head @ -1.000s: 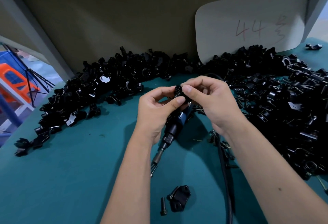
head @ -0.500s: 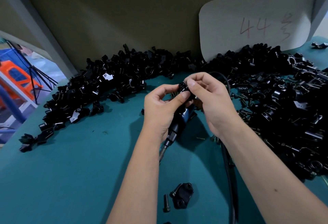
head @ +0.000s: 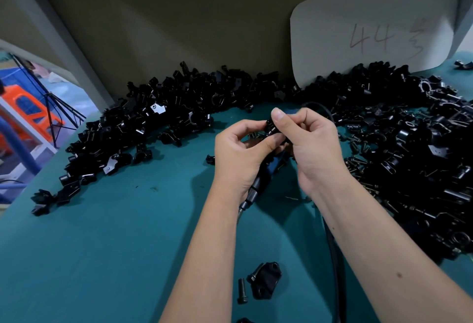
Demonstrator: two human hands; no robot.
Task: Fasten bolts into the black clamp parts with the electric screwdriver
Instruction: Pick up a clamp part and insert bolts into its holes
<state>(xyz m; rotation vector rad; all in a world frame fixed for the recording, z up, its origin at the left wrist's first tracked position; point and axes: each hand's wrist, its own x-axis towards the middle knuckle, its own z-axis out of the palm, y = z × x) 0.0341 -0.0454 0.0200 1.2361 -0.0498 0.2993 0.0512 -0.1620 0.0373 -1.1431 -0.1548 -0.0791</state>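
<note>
Both forearms raised over the worktop (head: 102,258) middle, left hand (head: 238,153) and right hand (head: 311,148) fingers pinching one black clamp part (head: 272,128), screwdriver (head: 258,184) beneath.

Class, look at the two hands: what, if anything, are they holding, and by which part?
Both the left hand and right hand pinch one small black clamp part by its sides with their fingertips.

A teal counter (head: 107,258) carries a long heap of black clamp parts (head: 179,107) curving along its far edge, thickening into a bigger pile (head: 414,158) on the right. The electric screwdriver (head: 258,184) lies near the middle, its black cable (head: 335,266) trailing toward the near edge. Near the front sit a single clamp part (head: 266,280) and a loose bolt (head: 241,290) just left of it.
</note>
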